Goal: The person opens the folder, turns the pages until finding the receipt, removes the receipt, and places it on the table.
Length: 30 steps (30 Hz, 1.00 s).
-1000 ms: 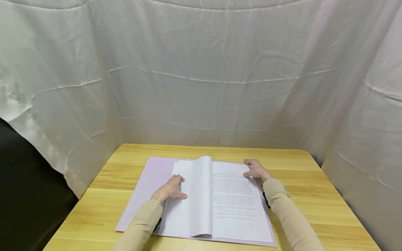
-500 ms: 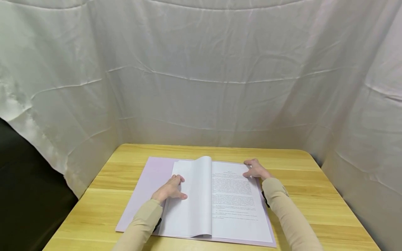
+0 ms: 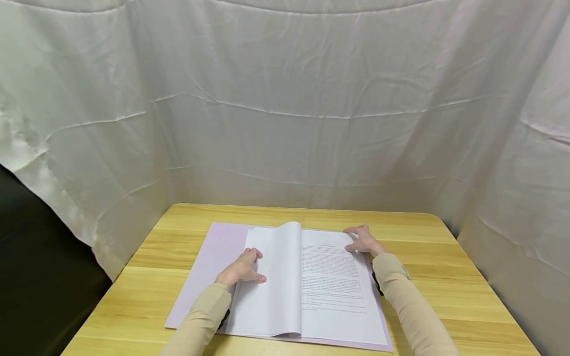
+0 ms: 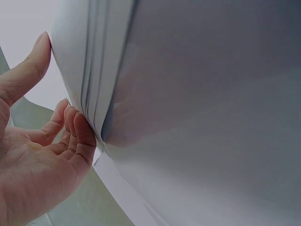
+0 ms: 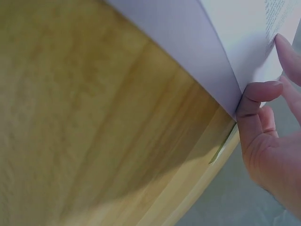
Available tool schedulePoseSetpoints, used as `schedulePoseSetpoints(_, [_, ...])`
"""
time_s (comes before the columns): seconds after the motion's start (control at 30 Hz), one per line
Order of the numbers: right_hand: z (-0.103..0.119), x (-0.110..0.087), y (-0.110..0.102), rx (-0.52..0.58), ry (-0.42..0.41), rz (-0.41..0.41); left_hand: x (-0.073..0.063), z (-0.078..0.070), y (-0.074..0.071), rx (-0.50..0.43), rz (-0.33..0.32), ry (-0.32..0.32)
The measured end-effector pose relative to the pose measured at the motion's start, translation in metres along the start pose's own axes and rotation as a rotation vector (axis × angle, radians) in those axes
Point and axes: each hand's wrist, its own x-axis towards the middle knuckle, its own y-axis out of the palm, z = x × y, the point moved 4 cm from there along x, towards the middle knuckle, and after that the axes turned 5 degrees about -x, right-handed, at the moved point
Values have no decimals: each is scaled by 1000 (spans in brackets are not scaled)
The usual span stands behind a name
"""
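A lilac folder [image 3: 198, 269] lies spread flat, bearing a stack of white sheets. Its turned-over sheets [image 3: 285, 282] bulge in a soft roll along the middle, and a printed page [image 3: 331, 282] faces up on the right. My left hand [image 3: 242, 269] rests on the turned sheets with thumb and fingers apart; the left wrist view has its fingertips against the layered sheet edges [image 4: 96, 75]. At the top right corner my right hand [image 3: 366, 241] touches the printed page with its thumb, its other fingers around the page's corner and edge in the right wrist view.
The folder lies on a wooden table [image 3: 147, 282] with rounded far corners. Pale curtains [image 3: 285, 148] hang behind it and along both sides. A dark area [image 3: 40, 277] shows at the lower left.
The fingertips of my right hand have shifted very slightly left along the page's top edge. My left hand, the sheets and the folder hold their places.
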Motion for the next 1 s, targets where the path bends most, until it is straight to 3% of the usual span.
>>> schedulePoseSetpoints(0.17, [-2, 0, 1, -11, 5, -38, 0, 0, 0, -3, -5, 5])
schedulePoseSetpoints(0.43, [-1, 0, -3, -131, -1, -163, -1, 0, 0, -5, -10, 4])
schedulePoseSetpoints(0.67, [-3, -3, -9, -58, 106, -197, -1, 1, 0, -14, -8, 5])
schedulePoseSetpoints(1.0, [-3, -6, -15, -37, 88, -274, -1, 2, 0, -14, -5, 18])
